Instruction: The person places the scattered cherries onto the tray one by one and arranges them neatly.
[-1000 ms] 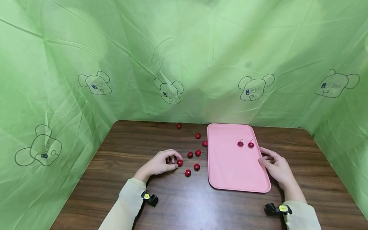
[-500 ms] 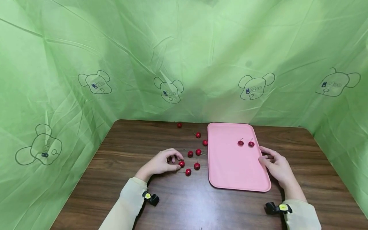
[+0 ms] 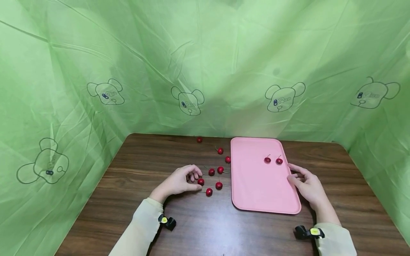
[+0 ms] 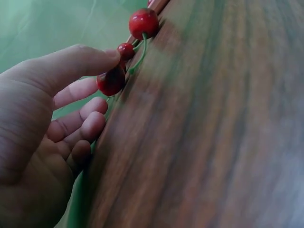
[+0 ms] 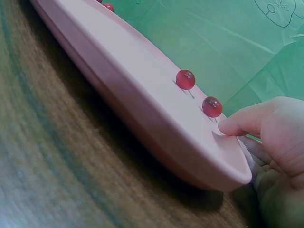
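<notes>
My left hand is low over the table, its thumb and fingers parted around a red cherry. From the left wrist, the thumb overlaps that cherry and the fingers lie behind it. A pink tray lies to the right, with two stemmed cherries, one left and one right, near its right side. My right hand holds the tray's right edge. In the right wrist view the thumb is over the rim and the other fingers are outside it, partly hidden.
Several more cherries lie between the left hand and the tray, one nearest the thumb and one at the tray's left edge. Another cherry lies by the back edge of the wooden table. A green cloth hangs behind.
The cherry at my left hand shifted slightly right and then back. The left thumb now reaches farther forward, and its gap to the index finger is wider. Right hand and tray stay put.
</notes>
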The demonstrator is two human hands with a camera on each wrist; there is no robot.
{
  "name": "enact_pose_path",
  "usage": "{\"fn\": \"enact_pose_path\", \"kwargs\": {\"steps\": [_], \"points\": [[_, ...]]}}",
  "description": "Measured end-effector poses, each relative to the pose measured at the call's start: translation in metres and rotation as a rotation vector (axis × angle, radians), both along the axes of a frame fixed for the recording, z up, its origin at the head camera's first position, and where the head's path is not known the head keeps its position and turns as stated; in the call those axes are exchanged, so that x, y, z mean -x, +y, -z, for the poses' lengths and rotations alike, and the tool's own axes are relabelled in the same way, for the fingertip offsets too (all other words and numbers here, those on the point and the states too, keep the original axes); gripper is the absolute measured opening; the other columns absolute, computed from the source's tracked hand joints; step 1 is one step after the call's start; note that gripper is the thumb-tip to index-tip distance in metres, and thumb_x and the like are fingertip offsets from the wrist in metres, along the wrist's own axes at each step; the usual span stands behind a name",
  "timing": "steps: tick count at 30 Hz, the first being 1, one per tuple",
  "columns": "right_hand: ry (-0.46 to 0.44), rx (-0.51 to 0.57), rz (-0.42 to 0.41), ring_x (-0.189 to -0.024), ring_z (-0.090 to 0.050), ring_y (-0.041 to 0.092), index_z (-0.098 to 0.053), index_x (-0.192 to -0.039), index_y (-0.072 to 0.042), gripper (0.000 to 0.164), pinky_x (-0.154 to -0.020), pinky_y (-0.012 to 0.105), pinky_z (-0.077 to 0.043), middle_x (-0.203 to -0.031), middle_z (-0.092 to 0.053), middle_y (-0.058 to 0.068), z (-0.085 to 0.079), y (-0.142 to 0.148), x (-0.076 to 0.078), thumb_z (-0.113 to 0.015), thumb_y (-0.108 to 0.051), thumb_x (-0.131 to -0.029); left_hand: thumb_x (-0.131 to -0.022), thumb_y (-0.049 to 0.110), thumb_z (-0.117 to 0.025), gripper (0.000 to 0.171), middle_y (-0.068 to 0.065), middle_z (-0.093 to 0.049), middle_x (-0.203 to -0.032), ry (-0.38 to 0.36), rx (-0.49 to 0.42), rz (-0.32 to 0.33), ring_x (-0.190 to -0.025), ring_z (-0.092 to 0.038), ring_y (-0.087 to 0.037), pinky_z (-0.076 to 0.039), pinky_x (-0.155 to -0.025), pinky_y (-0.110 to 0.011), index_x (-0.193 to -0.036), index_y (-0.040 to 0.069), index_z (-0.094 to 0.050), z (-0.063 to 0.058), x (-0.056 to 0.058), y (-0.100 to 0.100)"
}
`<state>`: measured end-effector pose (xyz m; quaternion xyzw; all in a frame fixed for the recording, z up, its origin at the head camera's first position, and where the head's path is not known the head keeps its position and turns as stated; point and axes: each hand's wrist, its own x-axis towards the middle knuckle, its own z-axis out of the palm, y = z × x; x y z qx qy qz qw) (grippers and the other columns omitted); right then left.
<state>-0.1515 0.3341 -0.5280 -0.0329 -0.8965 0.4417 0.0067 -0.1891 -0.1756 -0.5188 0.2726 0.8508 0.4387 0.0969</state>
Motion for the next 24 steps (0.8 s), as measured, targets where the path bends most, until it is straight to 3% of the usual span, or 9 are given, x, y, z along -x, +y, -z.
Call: {"fn": "enact_pose_path", "kwargs": {"steps": [7, 11, 24], "points": [[0.010, 0.013, 0.006, -0.096, -0.062, 0.007, -0.058, -0.157, -0.006, 0.052, -0.075, 0.022, -0.053, -0.124, -0.070, 0.021, 0.0014, 0.0001, 0.0007, -0.069, -0.023, -0.109, -0.091, 0.017, -0.091, 0.023, 0.003, -0.068, -0.096, 0.086, 0.040, 0.014, -0.088, -0.064, -0.015, -0.054, -0.079, -0.029, -0.106, 0.018, -0.074, 0.0011, 0.0005, 0.0036], [0.018, 0.025, 0.009, -0.096, -0.062, 0.005, -0.058, -0.156, -0.005, 0.052, -0.075, 0.021, -0.054, -0.123, -0.070, 0.023, 0.0014, -0.0001, 0.0012, -0.070, -0.021, -0.108, -0.091, 0.019, -0.091, 0.023, 0.005, -0.068, -0.096, 0.120, 0.055, 0.016, -0.087, -0.064, -0.013, -0.054, -0.078, -0.028, -0.107, 0.020, -0.074, 0.0038, 0.0014, 0.0048], [0.014, 0.014, 0.004, -0.097, -0.061, 0.009, -0.058, -0.157, -0.005, 0.052, -0.076, 0.022, -0.053, -0.124, -0.069, 0.022, -0.0001, -0.0008, 0.0000, -0.068, -0.023, -0.109, -0.093, 0.014, -0.087, 0.021, 0.007, -0.065, -0.096, 0.143, 0.083, 0.007, -0.086, -0.063, -0.011, -0.054, -0.078, -0.028, -0.107, 0.021, -0.073, 0.0043, 0.0024, 0.0054]]}}
